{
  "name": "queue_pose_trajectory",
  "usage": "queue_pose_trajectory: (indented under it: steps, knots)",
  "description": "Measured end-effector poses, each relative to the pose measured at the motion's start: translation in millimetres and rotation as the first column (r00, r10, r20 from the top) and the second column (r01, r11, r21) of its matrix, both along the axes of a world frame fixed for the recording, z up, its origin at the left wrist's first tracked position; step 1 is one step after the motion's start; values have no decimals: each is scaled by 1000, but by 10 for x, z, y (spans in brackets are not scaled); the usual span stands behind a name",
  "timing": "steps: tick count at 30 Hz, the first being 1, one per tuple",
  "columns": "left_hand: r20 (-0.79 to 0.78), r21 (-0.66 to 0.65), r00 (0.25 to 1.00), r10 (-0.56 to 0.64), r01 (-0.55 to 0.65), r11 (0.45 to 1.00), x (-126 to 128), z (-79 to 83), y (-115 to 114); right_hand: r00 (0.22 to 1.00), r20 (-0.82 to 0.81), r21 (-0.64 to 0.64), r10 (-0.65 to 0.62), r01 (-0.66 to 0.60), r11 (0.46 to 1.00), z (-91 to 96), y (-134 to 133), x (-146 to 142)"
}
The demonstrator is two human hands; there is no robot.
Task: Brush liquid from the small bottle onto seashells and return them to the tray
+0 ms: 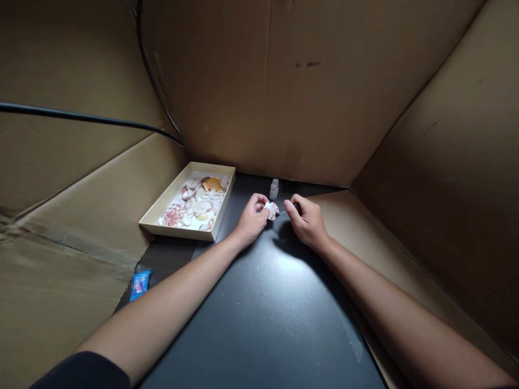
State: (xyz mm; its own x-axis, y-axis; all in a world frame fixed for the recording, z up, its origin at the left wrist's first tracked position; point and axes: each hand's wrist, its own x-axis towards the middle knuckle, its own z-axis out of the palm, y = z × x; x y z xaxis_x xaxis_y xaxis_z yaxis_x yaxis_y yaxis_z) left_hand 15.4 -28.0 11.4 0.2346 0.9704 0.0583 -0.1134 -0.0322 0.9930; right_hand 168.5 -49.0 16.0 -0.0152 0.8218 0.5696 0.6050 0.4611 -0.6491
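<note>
Between its thumb and fingers, my left hand [253, 219] pinches a small fan-shaped seashell [272, 210], white with dark reddish-brown streaks. Just to the right, my right hand [306, 220] is closed around a black-capped applicator [298, 207]. A thin, clear stem seems to point from it toward the shell; whether it touches is too small to tell. Behind both hands a small open bottle [274, 189], clear with a whitish label, stands upright on the dark table [251, 324].
A shallow cream box [178, 232] at the left holds several seashells [200, 202]. A blue wrapped packet [140, 283] lies by my left forearm. Cardboard walls [251, 97] enclose the table, and a black cable [93, 119] runs along the left side.
</note>
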Motion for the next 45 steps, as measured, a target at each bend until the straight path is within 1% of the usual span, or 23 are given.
queue_pose_trajectory:
  steps: [2, 4, 8, 12, 22, 28, 32, 34, 36, 38, 41, 45]
  knots:
    - [-7, 14, 1000, 2, -2, 1000, 1, -7, 2, 1000, -9, -9, -8, 8, 1000, 3, 1, 1]
    - [-12, 21, 1000, -5, 5, 1000, 0, -11, 2, 999, -31, 11, -11, 11, 1000, 5, 0, -1]
    - [0, 21, 1000, -22, 22, 1000, -1, -15, -4, 999, 17, -16, -46, 47, 999, 5, 0, -3]
    - [8, 29, 1000, -28, 27, 999, -1, -24, -2, 999, -2, 36, -40, 41, 999, 10, -4, -2]
    - [7, 31, 1000, -11, 10, 999, -1, -25, 2, 993, 39, -24, -113, 114, 993, 3, 7, 10]
    - [11, 33, 1000, -23, 23, 999, 4, -23, -1, 997, -5, 25, -77, 77, 997, 14, -5, -7]
    - [-5, 45, 999, -46, 46, 998, 10, -25, -2, 1000, -10, 34, -24, 24, 999, 13, -8, -17]
    - [-4, 48, 999, -49, 49, 998, 11, -29, -1, 999, 4, 15, -35, 35, 999, 8, -6, -14]
    - [3, 49, 999, -52, 52, 997, 11, -36, 1, 999, -13, 26, -51, 52, 998, 4, -5, -9]
    - [6, 48, 998, -55, 54, 997, 11, -43, 3, 999, -22, 41, -39, 39, 998, 3, -6, -5]
    - [4, 52, 999, -52, 52, 997, 10, -45, 2, 999, 0, 21, -36, 36, 999, 7, -12, -4]
    - [2, 57, 999, -43, 43, 997, 10, -35, -3, 999, -29, 40, -33, 34, 999, 13, -19, -12]
